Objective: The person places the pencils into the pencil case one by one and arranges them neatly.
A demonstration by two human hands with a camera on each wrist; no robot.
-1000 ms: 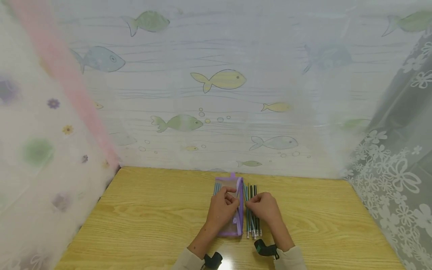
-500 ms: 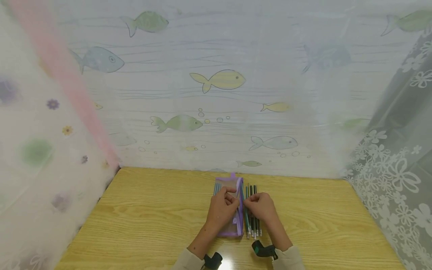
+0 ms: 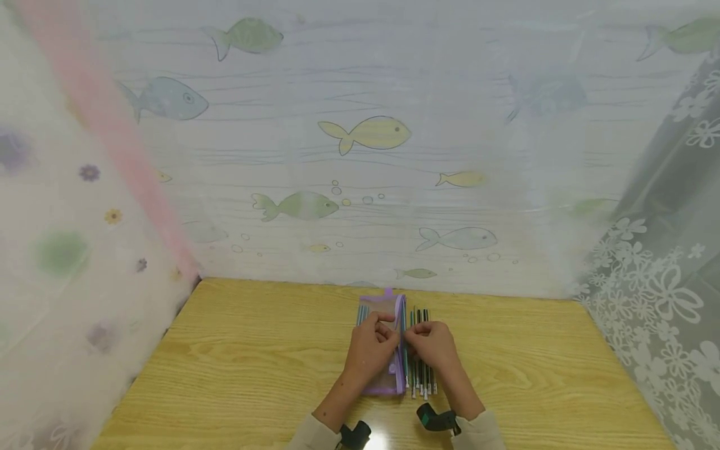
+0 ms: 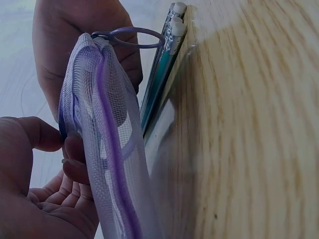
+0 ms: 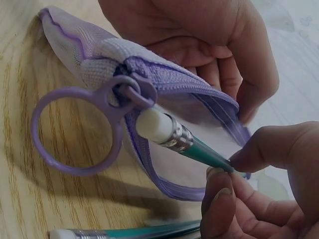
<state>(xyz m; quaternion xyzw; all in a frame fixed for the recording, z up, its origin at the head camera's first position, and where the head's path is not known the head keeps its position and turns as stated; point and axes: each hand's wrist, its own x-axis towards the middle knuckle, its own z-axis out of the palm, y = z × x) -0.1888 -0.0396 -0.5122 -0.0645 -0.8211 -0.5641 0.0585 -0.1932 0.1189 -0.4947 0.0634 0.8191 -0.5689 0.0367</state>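
Observation:
A see-through mesh pouch with a purple zipper (image 3: 401,369) lies lengthwise on the table, its zipped side gaping toward the right. My left hand (image 3: 368,353) pinches the edge of that opening; the right wrist view shows its thumb and fingers on the zipper band. Between thumb and fingertips, my right hand (image 3: 435,344) holds a green pencil (image 5: 199,152) with a white eraser, along the opening. Whether the pencil lies fully within the mouth, I cannot tell. Light-blue pencils (image 3: 362,312) show through the pouch's left side. A purple ring pull (image 5: 75,169) hangs at the zipper's near end.
Several more pencils (image 3: 425,378), dark and green with white erasers, lie in a bunch on the wooden table (image 3: 253,362), right of the pouch and under my right hand. A fish-patterned curtain (image 3: 360,206) hangs behind the table.
My right hand has moved slightly left with the green pencil, from over the bunch to the pouch's opening. The pencil now lies against the zipper side. My left hand stays in place.

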